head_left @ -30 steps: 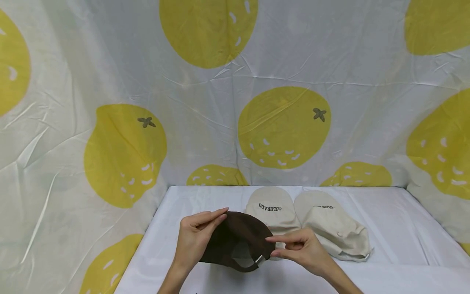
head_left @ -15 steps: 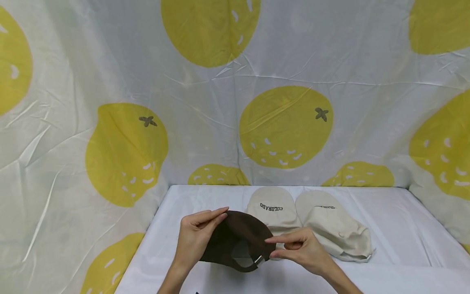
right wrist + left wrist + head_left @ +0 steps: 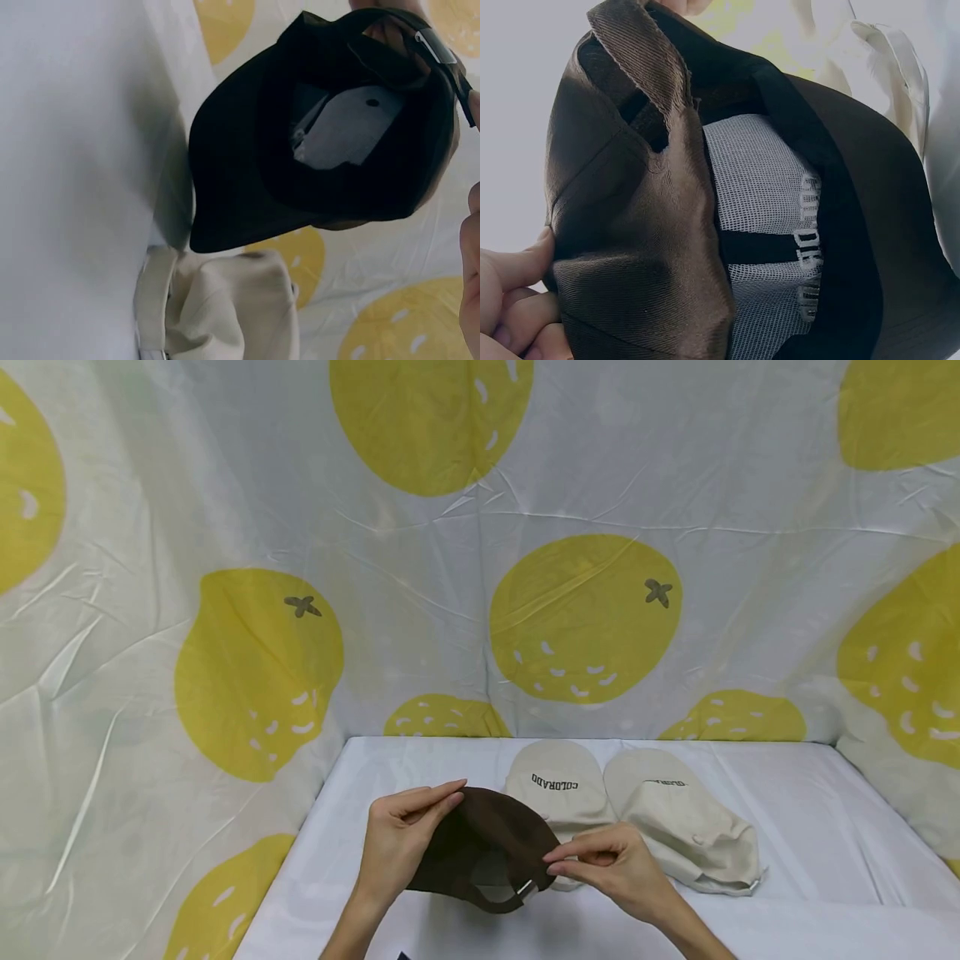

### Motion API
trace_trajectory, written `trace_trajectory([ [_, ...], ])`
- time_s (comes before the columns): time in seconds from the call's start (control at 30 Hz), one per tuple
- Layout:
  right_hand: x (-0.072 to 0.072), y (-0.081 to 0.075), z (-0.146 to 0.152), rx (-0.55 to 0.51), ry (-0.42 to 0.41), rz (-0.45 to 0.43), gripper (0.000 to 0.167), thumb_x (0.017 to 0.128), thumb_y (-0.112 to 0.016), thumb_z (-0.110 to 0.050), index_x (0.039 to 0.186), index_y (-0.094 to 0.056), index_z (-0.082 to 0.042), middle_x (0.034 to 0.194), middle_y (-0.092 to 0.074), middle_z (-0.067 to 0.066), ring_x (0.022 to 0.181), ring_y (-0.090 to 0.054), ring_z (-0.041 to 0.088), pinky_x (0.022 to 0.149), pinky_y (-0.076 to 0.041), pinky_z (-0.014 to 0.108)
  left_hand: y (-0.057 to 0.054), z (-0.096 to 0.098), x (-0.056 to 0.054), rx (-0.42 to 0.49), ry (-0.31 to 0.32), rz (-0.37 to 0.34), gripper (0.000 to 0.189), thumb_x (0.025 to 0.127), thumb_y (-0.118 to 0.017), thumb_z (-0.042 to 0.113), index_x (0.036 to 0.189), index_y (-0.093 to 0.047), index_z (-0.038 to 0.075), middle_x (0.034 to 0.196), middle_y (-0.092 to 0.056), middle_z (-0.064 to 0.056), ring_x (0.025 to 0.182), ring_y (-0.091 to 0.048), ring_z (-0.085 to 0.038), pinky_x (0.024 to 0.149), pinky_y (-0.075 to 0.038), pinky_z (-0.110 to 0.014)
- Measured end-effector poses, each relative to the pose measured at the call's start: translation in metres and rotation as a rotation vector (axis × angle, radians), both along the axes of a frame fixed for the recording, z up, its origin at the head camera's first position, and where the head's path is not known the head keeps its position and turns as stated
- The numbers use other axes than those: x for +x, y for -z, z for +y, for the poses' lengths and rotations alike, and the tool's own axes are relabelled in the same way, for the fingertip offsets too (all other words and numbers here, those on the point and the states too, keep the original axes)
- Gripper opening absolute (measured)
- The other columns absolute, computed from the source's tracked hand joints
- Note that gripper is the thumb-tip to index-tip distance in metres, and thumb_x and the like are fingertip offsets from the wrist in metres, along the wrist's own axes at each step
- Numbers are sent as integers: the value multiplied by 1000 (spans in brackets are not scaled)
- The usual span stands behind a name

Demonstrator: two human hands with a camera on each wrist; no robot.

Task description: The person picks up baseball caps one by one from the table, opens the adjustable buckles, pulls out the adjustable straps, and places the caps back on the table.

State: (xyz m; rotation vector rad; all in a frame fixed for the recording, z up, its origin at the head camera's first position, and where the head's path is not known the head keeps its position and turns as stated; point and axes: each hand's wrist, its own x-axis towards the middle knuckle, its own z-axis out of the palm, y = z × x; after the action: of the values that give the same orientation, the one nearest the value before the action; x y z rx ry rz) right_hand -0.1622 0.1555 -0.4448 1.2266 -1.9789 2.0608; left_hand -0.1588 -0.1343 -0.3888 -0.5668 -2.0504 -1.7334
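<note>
Left hand (image 3: 399, 843) and right hand (image 3: 622, 870) share one brown cap (image 3: 513, 818) at the lower middle of the head view: the left pinches its upper-left edge between thumb and fingers, the right pinches its right edge close to the metal buckle (image 3: 527, 889) (cloth or strap end, I cannot tell). Gripped from opposite sides, the crown seems stretched enough to show its inside, with the mesh lining (image 3: 754, 169) visible in the left wrist view. Nothing holds the middle of the back strap (image 3: 495, 906), which probably explains its slack loop toward the bottom of the frame. A shadow beneath suggests the cap is raised off the white table (image 3: 817, 860). Just beyond, right of centre, lie two beige caps (image 3: 558, 781), side by side, the nearer parts of one hidden behind the brown one. Lemon-printed fabric (image 3: 420, 610) hangs behind.
</note>
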Motion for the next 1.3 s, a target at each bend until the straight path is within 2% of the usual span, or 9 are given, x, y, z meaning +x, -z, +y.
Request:
trace_trajectory([
  [0.1,2,-3,-2,-21,8,-27,18,87,-72,13,101,-79,5,99,-81,-6,61,-45,-6,42,-30,28,0,-1,-1,0,6,6,19,91,-76,2,109,-81,5,101,-80,-14,95,-76,-12,84,-61,-23],
  [0.3,6,-9,-8,-91,18,-77,17,87,-71,15,101,-78,8,98,-81,-6,76,-70,-3,60,-47,9,-1,-3,-4,11,1,12,20,92,-75,1,110,-81,4,105,-80,-16,98,-76,-13,86,-61,-24],
  [0.47,8,-16,-12,-100,95,-53,15,85,-73,15,97,-78,8,92,-81,-4,53,-41,-5,43,-33,22,-2,-3,-5,42,-4,24,22,91,-75,-1,112,-80,3,108,-78,-19,99,-77,-14,86,-61,-24],
  [0.57,10,-19,-15,-94,147,-44,14,85,-74,15,96,-78,7,68,-73,1,49,-23,9,41,-27,31,-3,-2,-4,46,14,64,23,90,-75,-5,112,-79,-1,105,-78,-22,98,-77,-14,86,-60,-24],
  [0.63,11,-21,-16,-89,177,-44,14,85,-74,14,96,-79,6,53,-55,4,50,-17,17,41,-23,32,-3,-1,-2,38,33,92,24,89,-75,-7,113,-78,-3,102,-78,-21,95,-76,-13,85,-60,-24],
  [0.73,11,-24,-18,-81,216,-53,14,85,-76,11,97,-79,5,50,-32,9,51,-15,18,42,-22,30,-5,3,4,11,73,143,24,88,-75,-8,112,-78,-4,90,-77,-18,79,-71,-11,77,-60,-19],
  [0.93,11,-30,-26,-94,237,-84,10,88,-75,8,97,-78,6,50,-39,13,52,-17,16,47,-33,23,-8,20,18,-68,158,291,25,85,-79,-7,109,-80,-2,62,-61,-3,52,-39,-9,47,-36,-15],
  [1.13,12,-34,-33,-123,268,-131,6,90,-75,6,96,-76,7,51,-31,9,50,-17,17,44,-24,32,-5,32,26,-129,179,395,28,82,-82,-5,109,-79,-3,58,-54,4,50,-35,-4,47,-31,-8],
  [1.3,13,-36,-36,-135,315,-193,7,90,-75,4,95,-76,7,51,-35,-2,51,-18,17,49,-34,27,1,36,29,-175,112,453,31,78,-86,0,109,-80,0,56,-46,6,53,-34,0,49,-31,-7],
])
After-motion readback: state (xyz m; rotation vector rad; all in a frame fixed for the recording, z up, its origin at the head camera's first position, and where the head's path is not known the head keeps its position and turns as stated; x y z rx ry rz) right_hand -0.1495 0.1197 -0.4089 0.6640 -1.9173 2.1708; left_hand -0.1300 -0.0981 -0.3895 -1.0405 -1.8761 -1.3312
